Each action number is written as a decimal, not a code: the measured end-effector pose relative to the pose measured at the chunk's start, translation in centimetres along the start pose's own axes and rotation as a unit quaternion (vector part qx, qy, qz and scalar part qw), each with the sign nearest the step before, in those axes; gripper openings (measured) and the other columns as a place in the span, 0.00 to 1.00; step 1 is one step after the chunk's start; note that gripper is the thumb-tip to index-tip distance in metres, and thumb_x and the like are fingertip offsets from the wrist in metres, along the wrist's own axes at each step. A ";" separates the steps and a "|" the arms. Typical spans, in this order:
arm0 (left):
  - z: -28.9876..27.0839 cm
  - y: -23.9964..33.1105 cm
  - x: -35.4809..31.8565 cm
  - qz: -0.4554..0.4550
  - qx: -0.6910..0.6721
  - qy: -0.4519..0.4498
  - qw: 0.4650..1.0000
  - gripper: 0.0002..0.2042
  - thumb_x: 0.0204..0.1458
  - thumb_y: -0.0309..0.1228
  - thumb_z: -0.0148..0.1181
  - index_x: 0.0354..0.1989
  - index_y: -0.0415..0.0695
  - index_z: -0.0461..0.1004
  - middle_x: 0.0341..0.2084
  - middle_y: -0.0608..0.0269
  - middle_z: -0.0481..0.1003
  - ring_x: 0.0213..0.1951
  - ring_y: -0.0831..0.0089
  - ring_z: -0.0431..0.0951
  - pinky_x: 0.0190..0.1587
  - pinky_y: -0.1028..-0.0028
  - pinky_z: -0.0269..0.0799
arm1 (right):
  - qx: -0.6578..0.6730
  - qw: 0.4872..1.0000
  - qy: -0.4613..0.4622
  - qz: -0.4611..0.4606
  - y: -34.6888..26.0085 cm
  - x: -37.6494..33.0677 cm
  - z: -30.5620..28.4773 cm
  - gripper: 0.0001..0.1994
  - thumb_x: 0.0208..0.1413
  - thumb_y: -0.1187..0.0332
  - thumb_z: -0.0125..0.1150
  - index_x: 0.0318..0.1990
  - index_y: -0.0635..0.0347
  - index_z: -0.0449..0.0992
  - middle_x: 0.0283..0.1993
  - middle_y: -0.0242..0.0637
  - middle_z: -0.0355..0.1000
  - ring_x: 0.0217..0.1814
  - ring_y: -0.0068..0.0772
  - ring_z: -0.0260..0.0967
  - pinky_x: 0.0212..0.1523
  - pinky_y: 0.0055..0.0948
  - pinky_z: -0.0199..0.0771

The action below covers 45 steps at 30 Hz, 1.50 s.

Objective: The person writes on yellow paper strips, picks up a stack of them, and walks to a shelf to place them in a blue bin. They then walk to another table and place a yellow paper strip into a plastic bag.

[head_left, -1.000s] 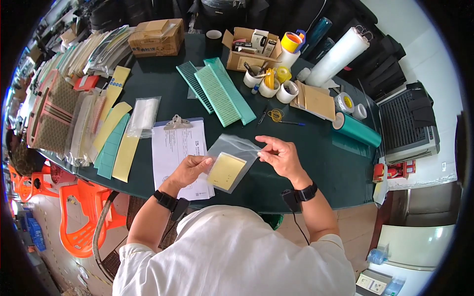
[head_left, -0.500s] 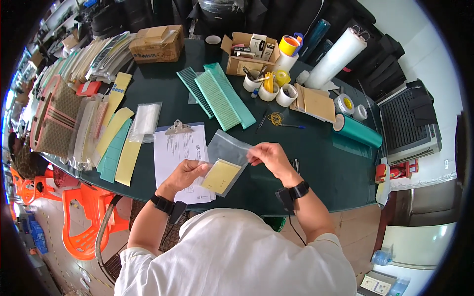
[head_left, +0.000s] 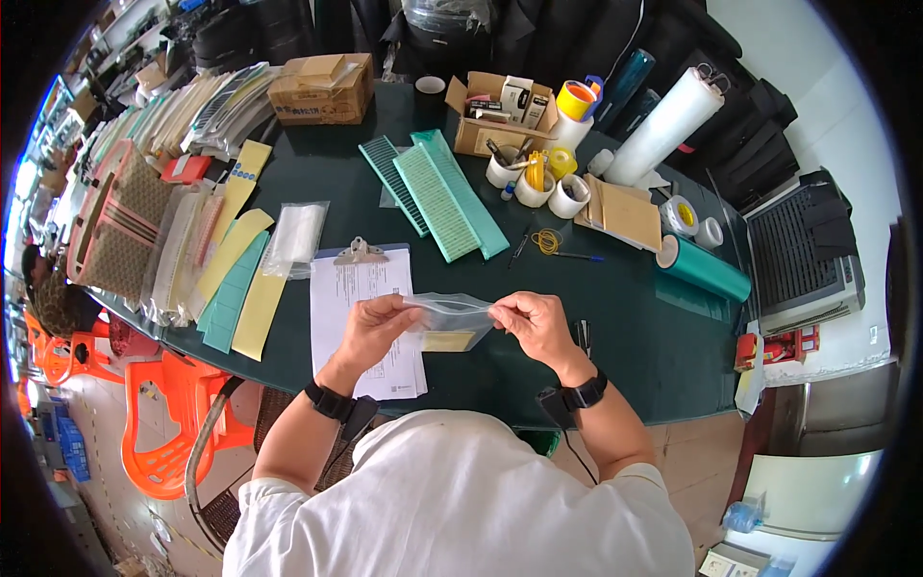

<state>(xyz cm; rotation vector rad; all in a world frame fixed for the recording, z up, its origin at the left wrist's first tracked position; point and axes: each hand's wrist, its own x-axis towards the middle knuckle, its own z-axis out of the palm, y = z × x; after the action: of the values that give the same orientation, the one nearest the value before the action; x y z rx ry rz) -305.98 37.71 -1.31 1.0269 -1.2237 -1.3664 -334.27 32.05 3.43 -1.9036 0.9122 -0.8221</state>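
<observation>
Between my hands hangs a clear plastic zip bag (head_left: 452, 313), with a pale yellow notepad (head_left: 447, 341) inside its lower part. My left hand (head_left: 377, 327) pinches the bag's upper left corner between thumb and fingers. The opposite upper corner is pinched by my right hand (head_left: 534, 327). The bag's top edge stretches across from one hand to the other and looks slightly parted. Under my left forearm and hand lies a clipboard (head_left: 360, 253) with printed sheets (head_left: 336, 298) on the dark green table (head_left: 615, 385).
Teal slatted strips (head_left: 447, 202) lie beyond the bag. Pens and a yellow cord (head_left: 547, 241) are right of them. Farther back stand white cups (head_left: 534, 189) and a carton (head_left: 505, 111). A teal film roll (head_left: 704, 269) lies right; yellow strips (head_left: 258, 317) and a small bag (head_left: 296, 236) lie left.
My left hand has moved up to the bag's top corner. The bag has tilted so its top edge runs level between both hands, and the notepad inside shows less.
</observation>
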 end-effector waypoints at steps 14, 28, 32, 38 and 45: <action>3.2 1.1 -0.6 -0.002 -0.098 0.111 0.989 0.07 0.62 0.25 0.58 0.42 0.37 0.80 0.33 0.62 0.81 0.35 0.77 0.80 0.41 0.75 0.77 | -0.021 0.998 0.044 -0.032 0.1 -0.3 -0.4 0.06 0.57 0.71 0.66 0.37 0.66 0.80 0.31 0.36 0.79 0.30 0.22 0.74 0.32 0.22 0.74; 5.9 2.3 -1.2 0.161 0.274 0.065 0.946 0.03 0.51 0.22 0.62 0.34 0.41 0.78 0.29 0.54 0.79 0.31 0.53 0.80 0.30 0.66 0.76 | -0.099 0.989 -0.068 -0.089 -2.1 0.4 3.0 0.09 0.49 0.69 0.70 0.36 0.63 0.80 0.33 0.41 0.78 0.35 0.41 0.77 0.36 0.33 0.77; 5.6 1.8 -1.6 0.174 0.301 0.063 0.935 0.04 0.50 0.22 0.62 0.34 0.42 0.78 0.29 0.55 0.79 0.28 0.56 0.81 0.28 0.66 0.77 | -0.105 0.988 -0.068 -0.094 -1.8 0.5 3.9 0.08 0.49 0.71 0.70 0.36 0.64 0.80 0.32 0.41 0.78 0.33 0.38 0.78 0.34 0.30 0.78; 5.3 1.9 -1.8 0.212 0.287 0.077 0.931 0.04 0.51 0.23 0.62 0.35 0.42 0.79 0.29 0.56 0.80 0.26 0.57 0.81 0.27 0.67 0.77 | -0.118 0.983 -0.049 -0.131 -1.5 0.9 4.6 0.06 0.49 0.74 0.69 0.34 0.65 0.79 0.30 0.40 0.77 0.30 0.37 0.77 0.32 0.29 0.77; 5.2 2.1 -2.3 0.173 0.273 0.094 0.942 0.03 0.53 0.24 0.62 0.36 0.42 0.79 0.31 0.57 0.80 0.27 0.58 0.82 0.28 0.68 0.79 | -0.084 0.990 -0.011 -0.109 -1.9 0.8 5.5 0.05 0.49 0.75 0.68 0.33 0.64 0.79 0.30 0.40 0.77 0.30 0.38 0.76 0.30 0.29 0.75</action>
<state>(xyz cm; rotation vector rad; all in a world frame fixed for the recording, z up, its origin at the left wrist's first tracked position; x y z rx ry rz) -310.51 40.73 1.39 1.2121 -1.5898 -0.6491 -328.85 34.35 2.96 -2.1843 0.7900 -0.8739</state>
